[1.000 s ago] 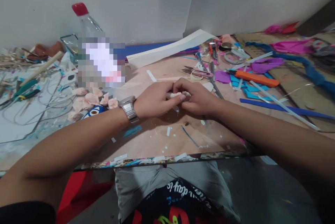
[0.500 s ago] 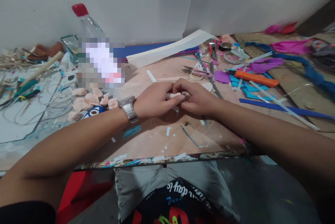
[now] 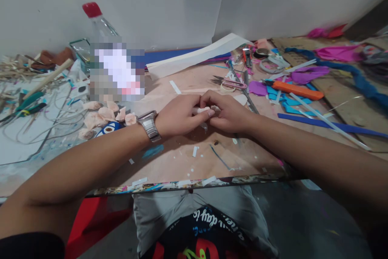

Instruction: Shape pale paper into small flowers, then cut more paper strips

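My left hand, with a metal watch at its wrist, meets my right hand over the middle of the workbench. Between them is a small white rolled piece, perhaps paper or cloth; its kind is mostly hidden by my fingers. Both hands are closed on it, thumb and fingers pinched together. A pale end hangs below the fingers. Close behind my right hand lie thread snips with a pink handle and a pale oval piece.
An orange cutter lies among blue and purple scraps at right. Left of my hands are crumpled peach pieces, a red-capped bottle and green-handled pliers. A cream strip rests at the back. Paper bits litter the bench's front edge.
Almost nothing differs. Both hands stay pinched on the white piece in the same place; the view has shifted very slightly.
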A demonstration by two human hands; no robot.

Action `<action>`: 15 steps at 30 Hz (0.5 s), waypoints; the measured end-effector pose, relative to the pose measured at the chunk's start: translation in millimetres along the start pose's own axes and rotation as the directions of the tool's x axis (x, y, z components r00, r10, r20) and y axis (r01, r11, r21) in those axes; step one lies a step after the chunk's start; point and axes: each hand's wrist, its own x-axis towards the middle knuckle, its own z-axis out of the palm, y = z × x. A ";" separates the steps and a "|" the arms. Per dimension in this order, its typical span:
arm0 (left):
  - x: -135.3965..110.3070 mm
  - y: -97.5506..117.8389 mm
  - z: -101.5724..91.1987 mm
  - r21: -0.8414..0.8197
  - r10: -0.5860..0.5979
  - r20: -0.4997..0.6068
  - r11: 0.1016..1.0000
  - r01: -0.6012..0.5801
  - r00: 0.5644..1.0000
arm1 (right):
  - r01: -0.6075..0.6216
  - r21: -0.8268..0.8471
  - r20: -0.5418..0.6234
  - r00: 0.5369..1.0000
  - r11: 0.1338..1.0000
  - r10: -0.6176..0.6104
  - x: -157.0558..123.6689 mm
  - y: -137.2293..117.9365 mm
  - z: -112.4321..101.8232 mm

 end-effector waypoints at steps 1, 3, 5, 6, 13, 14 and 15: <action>0.0 -0.2 0.1 0.001 -0.001 0.002 1.000 0.001 1.000 | -0.001 -0.003 0.001 1.000 1.000 0.001 0.1 -0.2 0.0; -0.2 -0.5 0.3 0.012 -0.007 0.008 1.000 0.007 1.000 | -0.006 -0.006 0.004 1.000 1.000 0.006 0.2 -0.5 0.1; -0.4 -0.9 0.6 0.030 -0.016 0.012 0.999 0.015 1.000 | -0.010 -0.002 0.007 1.000 1.000 0.010 0.3 -0.6 0.1; -0.5 -1.0 0.8 0.042 -0.020 0.014 0.999 0.019 1.000 | -0.010 0.000 0.009 1.000 1.000 0.010 0.3 -0.5 0.1; -0.9 0.0 1.4 0.089 -0.041 0.024 0.995 0.039 0.999 | -0.016 0.005 0.025 1.000 1.000 0.016 -0.1 0.2 -0.4; -0.9 0.1 1.2 0.089 -0.042 0.026 0.995 0.039 0.999 | -0.020 0.009 0.027 0.999 1.000 0.019 0.0 0.0 -0.4; -0.9 0.2 1.1 0.088 -0.041 0.027 0.995 0.039 0.999 | -0.026 0.013 0.030 0.999 1.000 0.026 0.1 -0.3 -0.3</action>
